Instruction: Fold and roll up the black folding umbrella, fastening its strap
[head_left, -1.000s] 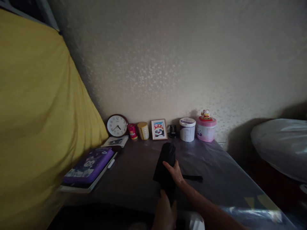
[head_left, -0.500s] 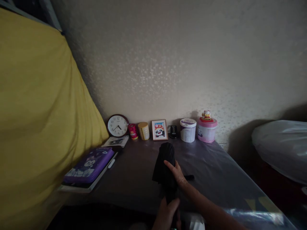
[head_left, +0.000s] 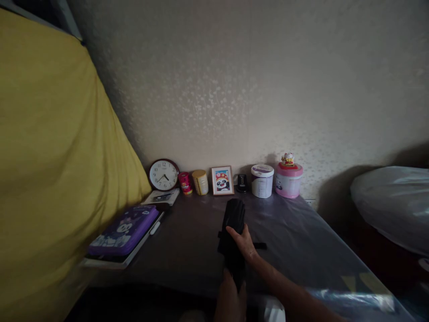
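A folded black umbrella (head_left: 234,213) stands out over the front half of the table, its top pointing toward the wall. My right hand (head_left: 244,242) is wrapped round the gathered canopy from the right side, thumb across the front. Lower down, my left hand (head_left: 230,293) grips the umbrella's lower end near the table's front edge; its fingers are partly hidden in shadow. A short black strap (head_left: 260,245) sticks out to the right beyond my right wrist.
Along the wall stand a clock (head_left: 163,175), a red can (head_left: 185,183), a yellow-lidded jar (head_left: 200,182), a framed panda picture (head_left: 222,180), a white tub (head_left: 262,181) and a pink tub (head_left: 288,181). A purple case (head_left: 124,231) lies left, beside a yellow curtain (head_left: 67,147).
The canopy has become narrower and tighter under my right hand, its loose left flap drawn in. My left hand has turned on the lower end.
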Action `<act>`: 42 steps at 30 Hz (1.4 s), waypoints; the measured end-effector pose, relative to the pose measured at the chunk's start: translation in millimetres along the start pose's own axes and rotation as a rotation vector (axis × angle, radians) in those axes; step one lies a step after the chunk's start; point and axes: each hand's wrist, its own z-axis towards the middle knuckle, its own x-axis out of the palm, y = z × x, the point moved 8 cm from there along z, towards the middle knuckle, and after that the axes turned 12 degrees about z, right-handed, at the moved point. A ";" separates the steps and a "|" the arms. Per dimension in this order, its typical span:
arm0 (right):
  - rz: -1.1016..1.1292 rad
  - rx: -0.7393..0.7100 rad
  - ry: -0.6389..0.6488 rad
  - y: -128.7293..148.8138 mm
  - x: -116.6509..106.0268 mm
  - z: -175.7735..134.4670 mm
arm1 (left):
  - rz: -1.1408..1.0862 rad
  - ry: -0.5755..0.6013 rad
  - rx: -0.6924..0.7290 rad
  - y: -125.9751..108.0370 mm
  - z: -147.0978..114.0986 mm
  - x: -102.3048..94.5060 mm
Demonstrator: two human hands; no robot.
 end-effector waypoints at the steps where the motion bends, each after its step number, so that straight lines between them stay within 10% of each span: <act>1: 0.006 0.010 -0.020 1.4 -1.6 -0.8 | 0.014 -0.006 -0.005 -0.5 -0.6 -3.0; 12: 0.206 0.271 0.084 26.7 13.6 -23.7 | -0.531 0.385 -0.033 -27.1 -15.6 13.8; 37: 0.154 0.204 0.006 14.7 9.7 -19.7 | -0.039 -0.083 0.067 1.2 1.6 -5.6; 42: 0.185 0.255 0.069 16.9 13.6 -22.9 | -0.222 0.097 0.012 -5.3 -3.0 -1.4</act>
